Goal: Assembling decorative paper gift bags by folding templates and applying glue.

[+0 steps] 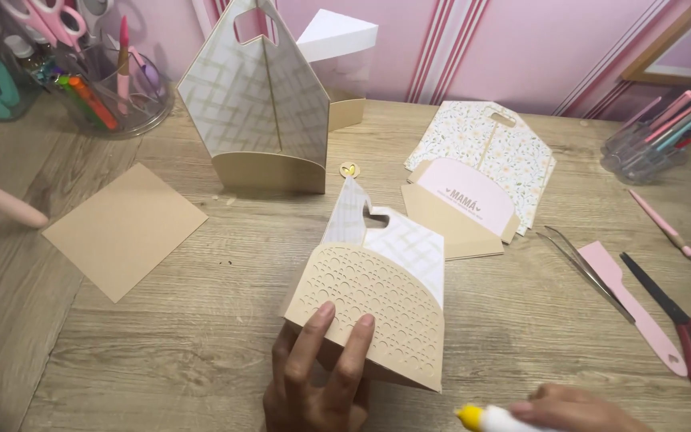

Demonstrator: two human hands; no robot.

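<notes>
**Paper bag held at the desk's front edge**

Her left hand [313, 376] grips the perforated tan paper bag [377, 308], fingers spread across its front. The right hand [577, 408] holds a yellow-tipped glue tube [489, 418]. A clear cup [113, 88] holds scissors and markers; a clear tray [657, 136] holds pens.
</notes>
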